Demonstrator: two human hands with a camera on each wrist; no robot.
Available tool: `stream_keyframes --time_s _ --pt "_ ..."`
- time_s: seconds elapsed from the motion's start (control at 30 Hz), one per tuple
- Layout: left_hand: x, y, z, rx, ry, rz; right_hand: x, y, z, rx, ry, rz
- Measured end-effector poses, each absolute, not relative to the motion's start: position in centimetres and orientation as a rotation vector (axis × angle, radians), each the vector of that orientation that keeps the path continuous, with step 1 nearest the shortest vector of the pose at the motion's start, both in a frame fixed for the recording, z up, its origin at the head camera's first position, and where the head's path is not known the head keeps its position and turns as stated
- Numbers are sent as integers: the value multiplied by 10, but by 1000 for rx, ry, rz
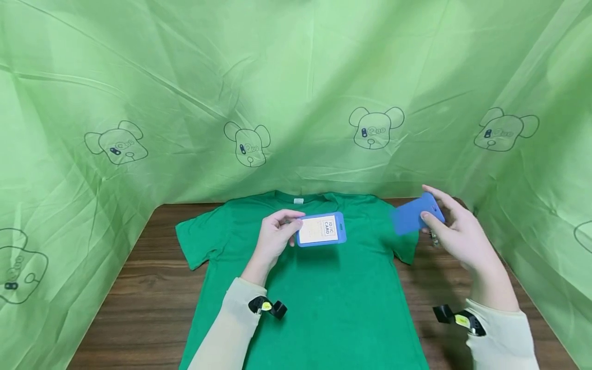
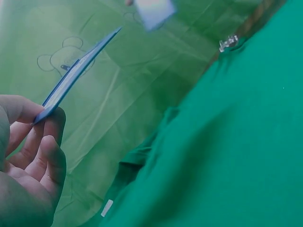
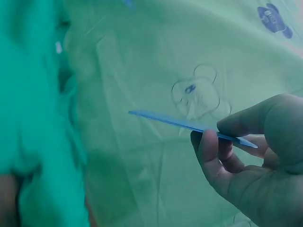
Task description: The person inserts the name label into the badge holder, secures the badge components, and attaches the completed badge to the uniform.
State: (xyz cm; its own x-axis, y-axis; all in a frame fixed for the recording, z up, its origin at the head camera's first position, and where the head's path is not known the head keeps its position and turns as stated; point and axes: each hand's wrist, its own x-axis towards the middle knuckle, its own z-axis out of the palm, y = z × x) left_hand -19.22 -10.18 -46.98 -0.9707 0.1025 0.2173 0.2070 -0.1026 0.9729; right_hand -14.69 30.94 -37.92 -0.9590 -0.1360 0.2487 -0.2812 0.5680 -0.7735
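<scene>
My left hand (image 1: 275, 236) pinches one end of a blue ID card holder (image 1: 343, 237) between thumb and fingers. A pale insert printed "ID/IC CARD" shows inside its frame. Off to the right, my right hand (image 1: 455, 228) pinches a plain blue flat panel (image 1: 409, 216) with a small slot near its held end. Both pieces are held up over a green T-shirt (image 1: 314, 303). Edge-on in the left wrist view, the card holder (image 2: 78, 73) looks thin. The panel (image 3: 175, 121) is likewise seen edge-on in the right wrist view.
The T-shirt lies spread on a dark wooden table (image 1: 143, 298), collar at the far side. Small clear, shiny pieces (image 2: 228, 43) sit beyond the right sleeve, partly hidden by my right hand in the head view. Light green printed fabric (image 1: 296, 67) hangs around the table's back and sides.
</scene>
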Motion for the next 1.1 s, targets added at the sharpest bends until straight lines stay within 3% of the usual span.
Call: stream_keyframes --time_s 0.4,0.77,1.1 --pt "-192 -100 -467 -326 -2076 -2250 -159 263 -370 404 -2404 1714" --pt "-192 -107 -465 -320 -2057 -2250 -159 264 -375 288 -2382 1753" --pt "-193 -108 -464 -312 -2032 -2277 -157 271 -373 342 -2282 1951"
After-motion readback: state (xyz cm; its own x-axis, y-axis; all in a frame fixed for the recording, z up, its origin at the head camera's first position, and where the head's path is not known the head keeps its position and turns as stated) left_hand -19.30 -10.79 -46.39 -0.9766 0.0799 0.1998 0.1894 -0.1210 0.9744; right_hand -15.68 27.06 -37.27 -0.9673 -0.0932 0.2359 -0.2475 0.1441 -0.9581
